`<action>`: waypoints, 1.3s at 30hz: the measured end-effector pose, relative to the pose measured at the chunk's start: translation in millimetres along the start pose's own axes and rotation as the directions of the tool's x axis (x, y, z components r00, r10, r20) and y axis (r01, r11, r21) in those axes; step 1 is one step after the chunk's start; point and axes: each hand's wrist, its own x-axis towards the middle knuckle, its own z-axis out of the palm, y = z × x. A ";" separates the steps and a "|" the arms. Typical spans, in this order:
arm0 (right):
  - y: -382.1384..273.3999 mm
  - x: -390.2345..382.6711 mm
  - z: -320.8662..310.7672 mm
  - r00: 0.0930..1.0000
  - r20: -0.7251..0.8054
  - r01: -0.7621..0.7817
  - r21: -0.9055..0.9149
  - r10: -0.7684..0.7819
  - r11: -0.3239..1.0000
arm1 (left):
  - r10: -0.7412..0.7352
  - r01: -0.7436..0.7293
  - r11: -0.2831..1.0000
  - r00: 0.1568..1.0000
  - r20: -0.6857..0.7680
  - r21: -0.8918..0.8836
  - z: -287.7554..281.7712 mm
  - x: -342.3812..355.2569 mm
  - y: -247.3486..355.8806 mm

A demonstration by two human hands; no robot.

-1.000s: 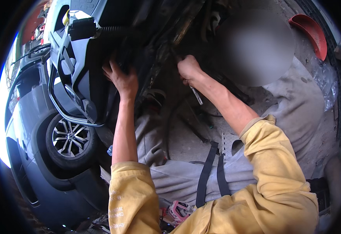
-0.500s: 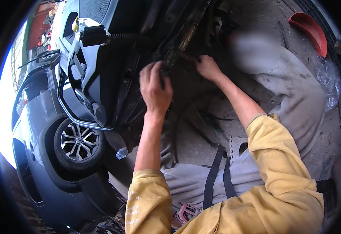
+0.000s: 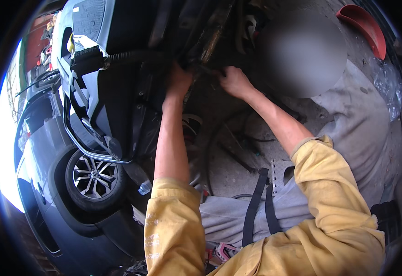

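Observation:
My right hand [image 3: 236, 83] is closed in a fist around one end of a dark bar-shaped tool [image 3: 205, 69]. The other end of the tool runs left into shadow, so I cannot make out its exact kind. To its left, my left hand [image 3: 179, 81] reaches in among the dark underparts of a car. Shadow and motion blur hide its fingers. Both hands are next to a worn, rusty metal edge [image 3: 211, 43]. A black corrugated hose [image 3: 134, 56] runs towards my left hand from a black connector [image 3: 87, 60].
Another person in grey clothing [image 3: 353, 117] is close on the right. A dark car with a wheel [image 3: 94, 177] stands at the left. Black straps [image 3: 256, 207], hoses [image 3: 210, 161], a red curved piece [image 3: 364, 30] and clear plastic [image 3: 389, 87] lie around.
My left hand has moved up and away from me, deeper into the shadowed car parts. My right hand has shifted slightly left, still around the bar-shaped tool. The view has shifted a little.

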 end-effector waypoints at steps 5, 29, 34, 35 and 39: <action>2.1 -4.6 -14.0 0.998 -0.031 0.056 -0.126 -0.060 0.991 | -0.168 0.187 0.972 0.977 0.135 -0.145 -12.3 5.2 41.2; 3.4 -18.9 -30.5 0.998 0.035 0.059 -0.153 -0.054 0.987 | 0.053 -0.052 0.998 0.994 0.100 -0.021 -1.5 16.4 22.9; -22.7 -17.8 -31.1 1.000 0.001 0.017 -0.301 -0.017 0.953 | 0.035 -0.036 0.999 0.994 0.101 0.003 2.7 26.9 17.0; -18.2 -14.8 -31.3 0.998 -0.018 0.047 -0.266 -0.054 0.963 | 0.030 -0.031 0.999 0.995 0.091 0.013 2.4 27.4 21.0; -1.7 -5.4 -29.6 0.994 -0.074 0.063 -0.210 -0.080 0.976 | 0.009 -0.015 0.998 0.994 0.110 0.055 5.7 30.8 36.1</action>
